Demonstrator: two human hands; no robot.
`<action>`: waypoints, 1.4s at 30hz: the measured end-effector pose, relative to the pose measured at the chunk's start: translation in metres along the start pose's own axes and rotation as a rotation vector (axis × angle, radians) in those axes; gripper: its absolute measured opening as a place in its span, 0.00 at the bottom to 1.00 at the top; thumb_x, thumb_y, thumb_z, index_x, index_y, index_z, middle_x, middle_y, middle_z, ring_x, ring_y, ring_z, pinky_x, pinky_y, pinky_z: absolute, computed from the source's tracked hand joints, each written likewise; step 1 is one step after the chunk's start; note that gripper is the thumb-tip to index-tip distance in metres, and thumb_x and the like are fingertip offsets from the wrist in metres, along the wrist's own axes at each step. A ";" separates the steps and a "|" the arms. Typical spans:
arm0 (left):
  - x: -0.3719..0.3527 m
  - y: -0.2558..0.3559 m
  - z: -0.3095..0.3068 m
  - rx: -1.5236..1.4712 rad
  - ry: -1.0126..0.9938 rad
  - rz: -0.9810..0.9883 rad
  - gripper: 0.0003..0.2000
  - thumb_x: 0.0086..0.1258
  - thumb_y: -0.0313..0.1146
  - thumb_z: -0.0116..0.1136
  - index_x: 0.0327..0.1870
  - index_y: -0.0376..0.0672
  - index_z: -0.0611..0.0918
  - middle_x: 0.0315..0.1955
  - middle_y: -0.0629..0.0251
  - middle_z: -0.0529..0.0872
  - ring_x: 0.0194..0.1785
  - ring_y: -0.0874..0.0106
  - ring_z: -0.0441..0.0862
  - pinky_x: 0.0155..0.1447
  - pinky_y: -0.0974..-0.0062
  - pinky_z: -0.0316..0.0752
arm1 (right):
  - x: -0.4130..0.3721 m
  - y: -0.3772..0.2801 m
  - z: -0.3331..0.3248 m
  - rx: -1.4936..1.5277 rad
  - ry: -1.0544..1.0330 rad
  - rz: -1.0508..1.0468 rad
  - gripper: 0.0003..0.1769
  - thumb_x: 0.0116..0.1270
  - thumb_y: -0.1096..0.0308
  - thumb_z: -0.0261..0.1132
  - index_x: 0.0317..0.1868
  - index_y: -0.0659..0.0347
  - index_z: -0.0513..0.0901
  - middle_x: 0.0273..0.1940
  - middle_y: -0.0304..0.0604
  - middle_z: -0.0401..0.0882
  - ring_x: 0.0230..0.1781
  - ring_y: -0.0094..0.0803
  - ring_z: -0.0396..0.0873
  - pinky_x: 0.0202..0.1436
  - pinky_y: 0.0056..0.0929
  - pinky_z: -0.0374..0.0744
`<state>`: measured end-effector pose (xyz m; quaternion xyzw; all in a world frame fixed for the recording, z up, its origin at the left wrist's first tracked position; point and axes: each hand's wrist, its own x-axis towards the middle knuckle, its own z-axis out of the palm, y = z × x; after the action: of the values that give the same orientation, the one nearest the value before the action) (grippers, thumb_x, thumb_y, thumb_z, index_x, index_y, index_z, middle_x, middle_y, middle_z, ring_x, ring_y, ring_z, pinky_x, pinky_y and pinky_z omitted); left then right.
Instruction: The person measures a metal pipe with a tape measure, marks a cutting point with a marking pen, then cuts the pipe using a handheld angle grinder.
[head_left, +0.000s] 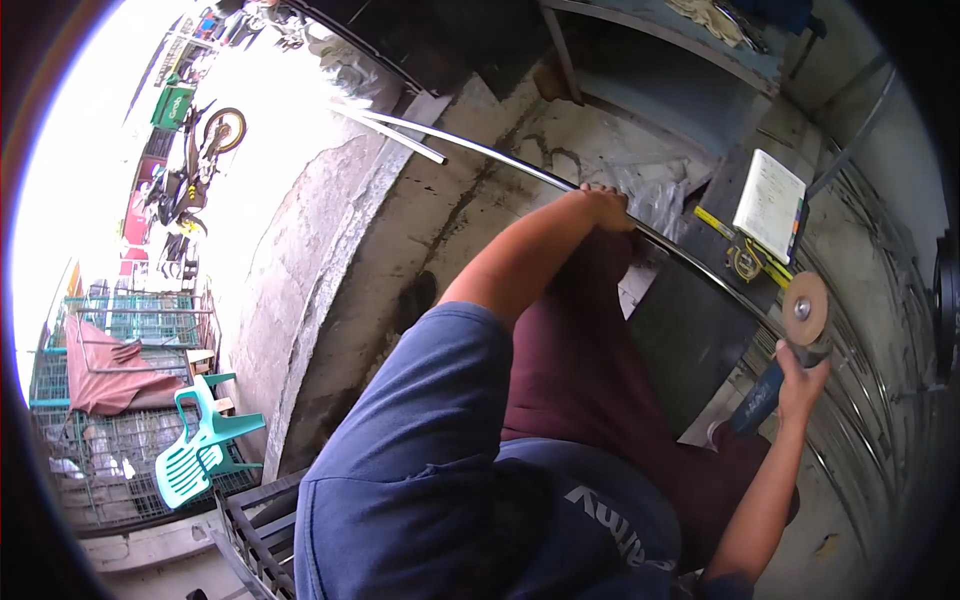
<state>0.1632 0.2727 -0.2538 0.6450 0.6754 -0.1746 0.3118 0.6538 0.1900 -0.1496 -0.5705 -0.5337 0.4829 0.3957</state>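
Note:
A long shiny metal tube runs diagonally past my raised knee, from the doorway side toward the grinder. My left hand is closed over it near the knee. In my right hand is an angle grinder with a blue body, gripped near its head. Its tan disc faces up, close to the tube's near end. Beside the disc lie a yellow tape measure and an open notebook with a written page.
More metal tubes lie along the floor at right. A dark panel sits under the tube, near a crumpled clear plastic bag. A workbench stands ahead. Outside at left are a teal chair and a motorcycle.

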 end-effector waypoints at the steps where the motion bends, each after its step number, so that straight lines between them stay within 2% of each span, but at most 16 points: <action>1: 0.002 0.005 -0.001 0.038 -0.007 -0.038 0.46 0.77 0.70 0.60 0.87 0.47 0.72 0.87 0.47 0.69 0.91 0.48 0.64 0.88 0.33 0.58 | 0.005 -0.003 -0.019 0.162 0.046 0.069 0.21 0.72 0.76 0.76 0.63 0.67 0.85 0.50 0.45 0.90 0.47 0.33 0.89 0.55 0.34 0.87; 4: -0.029 0.057 -0.026 0.148 0.150 -0.042 0.45 0.74 0.58 0.72 0.83 0.38 0.70 0.82 0.42 0.73 0.85 0.42 0.72 0.85 0.41 0.68 | 0.001 -0.022 -0.073 0.528 0.087 0.158 0.25 0.73 0.68 0.74 0.67 0.64 0.80 0.52 0.49 0.89 0.48 0.41 0.90 0.53 0.40 0.89; 6: -0.036 0.083 -0.027 0.080 0.370 0.187 0.33 0.79 0.47 0.70 0.78 0.38 0.75 0.76 0.41 0.78 0.80 0.40 0.76 0.81 0.47 0.75 | -0.011 -0.015 -0.097 0.483 0.126 0.113 0.26 0.79 0.65 0.73 0.70 0.67 0.78 0.57 0.52 0.88 0.53 0.44 0.90 0.57 0.43 0.90; 8: -0.052 0.126 -0.037 -0.047 0.322 0.301 0.27 0.81 0.45 0.68 0.74 0.41 0.81 0.71 0.44 0.83 0.76 0.42 0.81 0.80 0.47 0.76 | -0.022 0.011 -0.119 0.618 0.114 0.211 0.25 0.77 0.63 0.77 0.65 0.67 0.80 0.52 0.52 0.88 0.47 0.45 0.92 0.50 0.45 0.92; 10: -0.062 0.161 -0.031 0.104 0.229 0.345 0.21 0.82 0.41 0.65 0.70 0.42 0.84 0.67 0.46 0.86 0.72 0.44 0.84 0.77 0.48 0.79 | -0.033 0.045 -0.129 0.702 0.206 0.289 0.24 0.76 0.60 0.76 0.60 0.69 0.82 0.48 0.53 0.88 0.41 0.45 0.92 0.46 0.44 0.93; 14: -0.043 0.187 0.002 0.463 0.185 0.378 0.14 0.78 0.31 0.61 0.60 0.40 0.87 0.57 0.50 0.90 0.63 0.50 0.91 0.68 0.51 0.86 | -0.034 0.073 -0.143 0.786 0.122 0.514 0.23 0.74 0.56 0.73 0.54 0.70 0.85 0.43 0.53 0.90 0.39 0.44 0.92 0.47 0.41 0.93; 18: -0.021 0.171 0.010 0.528 0.319 0.638 0.13 0.69 0.25 0.59 0.52 0.38 0.87 0.48 0.54 0.91 0.52 0.53 0.93 0.58 0.54 0.88 | -0.032 0.077 -0.138 0.872 0.069 0.515 0.25 0.71 0.62 0.72 0.62 0.67 0.81 0.45 0.54 0.91 0.39 0.46 0.93 0.42 0.46 0.93; 24: -0.022 0.176 0.013 0.505 0.360 0.670 0.07 0.75 0.33 0.66 0.47 0.41 0.88 0.43 0.57 0.89 0.50 0.57 0.92 0.56 0.57 0.89 | -0.034 0.064 -0.124 0.759 -0.041 0.506 0.26 0.69 0.63 0.72 0.62 0.68 0.80 0.45 0.54 0.90 0.35 0.46 0.92 0.39 0.46 0.93; 30: -0.023 0.178 -0.007 0.206 0.306 0.601 0.19 0.74 0.48 0.76 0.50 0.40 0.88 0.47 0.52 0.92 0.53 0.52 0.92 0.58 0.53 0.87 | -0.033 0.062 -0.117 0.782 -0.071 0.478 0.27 0.68 0.65 0.73 0.63 0.68 0.80 0.44 0.54 0.89 0.35 0.46 0.92 0.39 0.45 0.93; 32: -0.021 0.177 -0.048 0.044 0.036 0.150 0.34 0.72 0.65 0.76 0.56 0.36 0.89 0.53 0.41 0.93 0.60 0.48 0.92 0.65 0.53 0.84 | -0.039 0.065 -0.114 0.796 -0.077 0.490 0.27 0.68 0.65 0.73 0.64 0.67 0.80 0.44 0.54 0.89 0.35 0.46 0.92 0.39 0.45 0.93; 33: -0.016 0.150 -0.046 0.038 0.109 0.144 0.40 0.75 0.70 0.69 0.60 0.31 0.88 0.53 0.36 0.93 0.61 0.47 0.92 0.67 0.53 0.83 | -0.042 0.066 -0.113 0.803 -0.074 0.498 0.27 0.68 0.65 0.73 0.64 0.67 0.80 0.44 0.54 0.89 0.35 0.46 0.92 0.39 0.45 0.93; 34: 0.003 0.123 -0.054 0.110 -0.101 0.073 0.45 0.78 0.73 0.64 0.68 0.29 0.86 0.60 0.35 0.91 0.64 0.48 0.89 0.70 0.54 0.81 | -0.044 0.067 -0.112 0.809 -0.071 0.502 0.27 0.68 0.66 0.73 0.64 0.67 0.80 0.45 0.54 0.89 0.35 0.46 0.92 0.39 0.45 0.93; 35: 0.015 0.092 -0.049 0.149 -0.161 0.041 0.44 0.80 0.74 0.60 0.69 0.32 0.87 0.64 0.39 0.90 0.69 0.50 0.87 0.74 0.55 0.78 | -0.046 0.069 -0.111 0.806 -0.065 0.522 0.27 0.68 0.66 0.73 0.65 0.66 0.80 0.45 0.54 0.89 0.35 0.46 0.92 0.38 0.46 0.92; 38: 0.016 0.052 -0.030 -0.130 -0.193 0.099 0.39 0.84 0.71 0.57 0.58 0.33 0.89 0.53 0.51 0.92 0.59 0.59 0.88 0.66 0.59 0.79 | -0.050 0.069 -0.106 0.789 -0.076 0.537 0.28 0.68 0.67 0.72 0.66 0.66 0.80 0.45 0.55 0.89 0.35 0.46 0.92 0.38 0.46 0.92; 39: 0.022 0.055 -0.035 -0.141 -0.310 0.091 0.34 0.88 0.67 0.55 0.48 0.37 0.89 0.39 0.65 0.89 0.45 0.70 0.82 0.55 0.66 0.77 | -0.051 0.063 -0.104 0.791 -0.080 0.552 0.27 0.68 0.67 0.72 0.66 0.66 0.79 0.45 0.55 0.89 0.34 0.46 0.92 0.38 0.45 0.92; 42: 0.025 0.065 -0.040 -0.252 -0.412 0.098 0.30 0.89 0.64 0.55 0.45 0.41 0.89 0.32 0.72 0.83 0.38 0.76 0.75 0.47 0.72 0.71 | -0.051 0.065 -0.097 0.765 -0.093 0.545 0.26 0.69 0.69 0.73 0.65 0.66 0.79 0.45 0.55 0.89 0.34 0.46 0.92 0.38 0.45 0.92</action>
<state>0.2198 0.3239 -0.2296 0.5839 0.5819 -0.2012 0.5291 0.7651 0.1377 -0.1840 -0.4808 -0.1655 0.7562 0.4119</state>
